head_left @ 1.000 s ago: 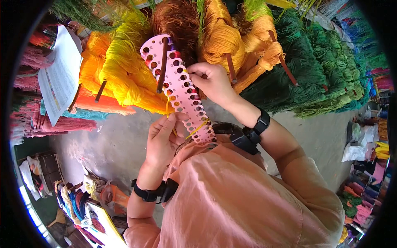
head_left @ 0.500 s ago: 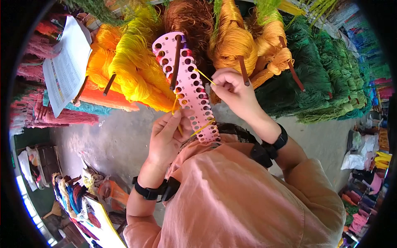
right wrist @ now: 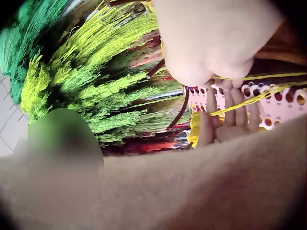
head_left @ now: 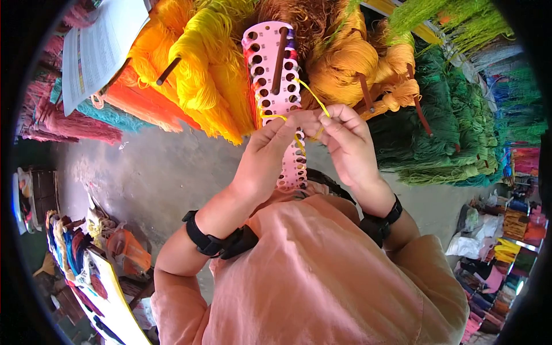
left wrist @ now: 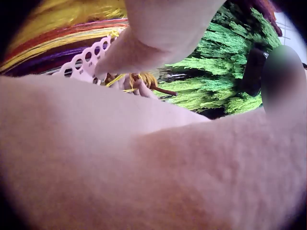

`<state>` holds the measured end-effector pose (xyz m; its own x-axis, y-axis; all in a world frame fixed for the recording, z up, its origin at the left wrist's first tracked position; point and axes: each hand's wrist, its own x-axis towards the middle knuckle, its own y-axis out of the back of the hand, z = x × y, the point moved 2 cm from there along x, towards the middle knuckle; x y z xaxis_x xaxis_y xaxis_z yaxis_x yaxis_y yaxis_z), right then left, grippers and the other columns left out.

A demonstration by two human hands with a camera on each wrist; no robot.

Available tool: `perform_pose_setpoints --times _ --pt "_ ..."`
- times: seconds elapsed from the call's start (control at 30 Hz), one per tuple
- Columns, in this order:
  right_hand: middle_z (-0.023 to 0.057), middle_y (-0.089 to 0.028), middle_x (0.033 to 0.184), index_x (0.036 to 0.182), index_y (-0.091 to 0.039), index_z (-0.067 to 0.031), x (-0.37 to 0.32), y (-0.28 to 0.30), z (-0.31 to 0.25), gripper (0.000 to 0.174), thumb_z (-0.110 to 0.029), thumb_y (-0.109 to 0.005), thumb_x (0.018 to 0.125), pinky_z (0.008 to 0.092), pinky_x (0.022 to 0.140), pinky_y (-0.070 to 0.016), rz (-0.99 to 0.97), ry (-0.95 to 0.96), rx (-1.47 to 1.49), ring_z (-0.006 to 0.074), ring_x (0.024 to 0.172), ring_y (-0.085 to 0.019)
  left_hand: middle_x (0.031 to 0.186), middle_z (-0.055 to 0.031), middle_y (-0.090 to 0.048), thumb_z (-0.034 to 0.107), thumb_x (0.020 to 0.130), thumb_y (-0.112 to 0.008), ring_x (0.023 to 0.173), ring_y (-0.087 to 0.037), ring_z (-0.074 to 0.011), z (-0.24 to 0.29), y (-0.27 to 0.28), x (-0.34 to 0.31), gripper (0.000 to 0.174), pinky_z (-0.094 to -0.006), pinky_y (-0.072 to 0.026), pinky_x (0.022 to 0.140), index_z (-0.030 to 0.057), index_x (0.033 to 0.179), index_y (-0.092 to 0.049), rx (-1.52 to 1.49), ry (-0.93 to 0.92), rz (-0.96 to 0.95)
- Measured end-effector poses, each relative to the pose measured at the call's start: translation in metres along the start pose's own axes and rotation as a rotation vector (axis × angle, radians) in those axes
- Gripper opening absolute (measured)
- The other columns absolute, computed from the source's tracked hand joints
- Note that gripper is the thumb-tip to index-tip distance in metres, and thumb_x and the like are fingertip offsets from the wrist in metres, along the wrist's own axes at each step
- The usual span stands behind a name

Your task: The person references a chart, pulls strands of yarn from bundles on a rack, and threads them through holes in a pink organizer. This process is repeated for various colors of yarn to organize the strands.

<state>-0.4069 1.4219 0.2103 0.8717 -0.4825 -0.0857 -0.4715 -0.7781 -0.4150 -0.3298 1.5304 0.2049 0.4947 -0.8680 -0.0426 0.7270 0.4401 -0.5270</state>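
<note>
Yellow strands (head_left: 315, 96) are pinched in the curled fingers of the left hand (head_left: 266, 150) and right hand (head_left: 352, 141); tension is best kept gentle near the pink card (head_left: 268, 66).

One pink strip (head_left: 279, 105), holes lining both long edges; yellow thread (head_left: 315, 96), thin, is extending from its edge.
</note>
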Motion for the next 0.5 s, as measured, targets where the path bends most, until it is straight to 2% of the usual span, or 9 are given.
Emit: perform_pose_setpoints --times 0.03,0.13,0.17,0.27,0.37,0.5 --pt "0.0048 -0.055 0.08 0.085 -0.05 -0.0007 -0.001 -0.004 -0.002 0.006 -0.005 -0.046 0.083 0.0267 0.073 -0.0441 -0.002 -0.037 0.049 0.0109 0.079 -0.054 0.108 -0.0078 -0.051 0.02 0.089 -0.037 0.093 -0.05 -0.0135 -0.002 0.0 0.0 0.03 -0.0302 -0.0376 0.082 -0.0004 0.108 -0.049 0.03 0.023 0.022" --pt "0.0057 -0.055 0.079 0.086 -0.049 -0.0013 -0.006 -0.007 0.006 0.008 -0.006 -0.044 0.084 0.0285 0.072 -0.0456 -0.006 -0.14 0.039 0.0127 0.075 -0.055 0.097 -0.007 -0.055 0.021 0.089 -0.037 0.083 -0.052 -0.0133 -0.007 0.001 0.002 0.03 -0.0288 -0.0416 0.074 -0.001 0.106 -0.049 0.003 0.106 0.074" --pt "0.0052 -0.055 0.077 0.087 -0.049 -0.0016 -0.007 -0.009 0.005 0.008 -0.006 -0.044 0.083 0.0241 0.064 -0.0452 -0.014 -0.191 0.051 0.0116 0.07 -0.055 0.093 -0.0068 -0.056 0.021 0.089 -0.037 0.079 -0.053 -0.0134 -0.009 0.002 0.005 0.03 -0.0284 -0.043 0.071 -0.0012 0.106 -0.049 -0.026 0.135 0.089" --pt "0.0042 -0.055 0.073 0.089 -0.051 -0.0011 -0.01 -0.013 -0.005 0.01 -0.007 -0.046 0.082 0.018 0.052 -0.0383 -0.037 -0.345 -0.021 0.0073 0.061 -0.05 0.088 -0.0067 -0.056 0.021 0.088 -0.039 0.073 -0.054 -0.0144 -0.008 0.007 0.012 0.03 -0.0277 -0.0449 0.062 -0.0012 0.105 -0.049 -0.329 0.253 -0.121" --pt "0.0027 -0.053 0.068 0.091 -0.053 -0.0008 -0.016 -0.007 -0.007 0.013 -0.007 -0.047 0.081 0.0154 0.045 -0.0283 -0.176 -0.325 -0.125 0.0032 0.052 -0.04 0.088 -0.0083 -0.056 0.022 0.088 -0.041 0.071 -0.055 -0.016 -0.007 0.004 0.014 0.03 -0.0296 -0.0458 0.059 -0.0007 0.106 -0.049 -0.518 0.322 -0.22" --pt "0.0013 -0.052 0.066 0.093 -0.055 -0.0002 -0.02 -0.009 -0.014 0.016 -0.005 -0.048 0.08 0.0155 0.044 -0.0251 -0.191 -0.295 -0.211 0.002 0.05 -0.033 0.088 -0.0079 -0.057 0.023 0.086 -0.044 0.073 -0.056 -0.0167 -0.01 -0.001 0.018 0.028 -0.0297 -0.0454 0.057 0.0011 0.102 -0.052 -0.445 0.286 -0.179"
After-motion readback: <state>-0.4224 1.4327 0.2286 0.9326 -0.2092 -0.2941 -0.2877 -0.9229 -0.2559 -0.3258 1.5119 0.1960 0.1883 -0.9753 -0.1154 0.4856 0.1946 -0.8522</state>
